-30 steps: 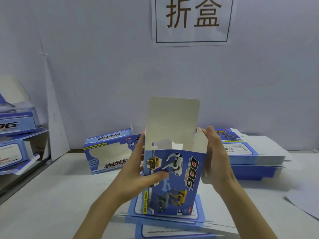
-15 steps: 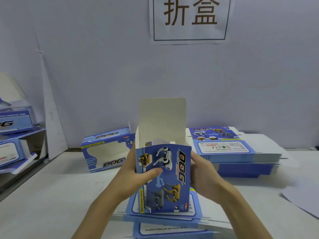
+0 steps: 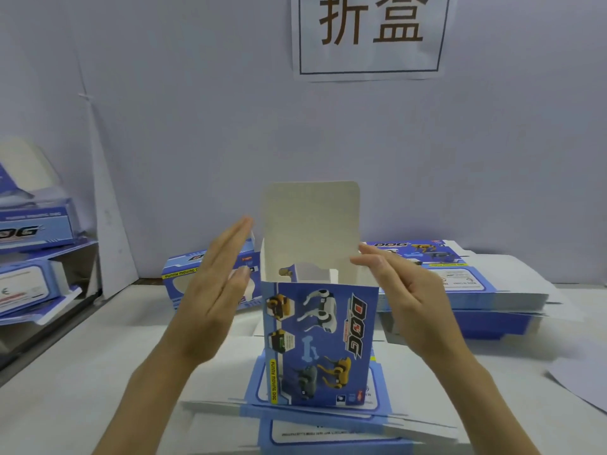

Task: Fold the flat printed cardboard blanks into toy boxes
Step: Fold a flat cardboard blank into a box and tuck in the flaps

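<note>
A blue printed "DOG" toy box [image 3: 320, 343] stands upright on a pile of flat blanks [image 3: 315, 418] in front of me. Its top is open and the white lid flap [image 3: 310, 224] sticks straight up. My left hand [image 3: 216, 290] hovers just left of the box with straight fingers, apart from it. My right hand [image 3: 404, 290] is at the box's upper right corner, fingers extended, fingertips touching the rim beside the lid flap. Neither hand grips anything.
A second stack of flat blanks [image 3: 460, 290] lies at the back right. A folded box [image 3: 203, 277] lies on its side behind my left hand. More folded boxes [image 3: 29, 257] sit on a shelf at the left. A wall stands close behind.
Both hands have let go of the box, which now stands on the pile. My left hand has drawn off to the left and opened; my right hand has risen to the top right corner.
</note>
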`<action>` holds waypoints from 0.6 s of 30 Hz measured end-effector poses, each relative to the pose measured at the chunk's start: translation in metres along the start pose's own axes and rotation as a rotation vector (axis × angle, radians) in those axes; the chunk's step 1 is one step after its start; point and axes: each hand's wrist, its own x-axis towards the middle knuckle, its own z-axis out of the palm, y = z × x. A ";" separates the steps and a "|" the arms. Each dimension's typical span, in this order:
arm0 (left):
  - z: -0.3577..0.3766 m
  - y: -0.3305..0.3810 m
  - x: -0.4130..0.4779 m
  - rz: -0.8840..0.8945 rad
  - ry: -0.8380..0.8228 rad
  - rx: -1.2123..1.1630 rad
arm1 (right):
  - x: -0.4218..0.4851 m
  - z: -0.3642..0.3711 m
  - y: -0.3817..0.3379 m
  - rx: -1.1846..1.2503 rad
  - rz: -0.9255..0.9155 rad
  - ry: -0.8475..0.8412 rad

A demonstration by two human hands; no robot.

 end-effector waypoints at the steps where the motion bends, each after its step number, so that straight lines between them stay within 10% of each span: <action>1: -0.002 0.000 0.001 0.049 0.015 0.079 | 0.000 0.001 0.002 -0.023 -0.010 0.005; 11: 0.011 -0.013 -0.002 0.265 0.246 0.288 | -0.003 0.007 0.015 0.073 -0.022 0.094; 18: 0.042 -0.024 -0.015 0.074 0.486 0.054 | -0.008 0.020 0.016 0.198 0.024 0.237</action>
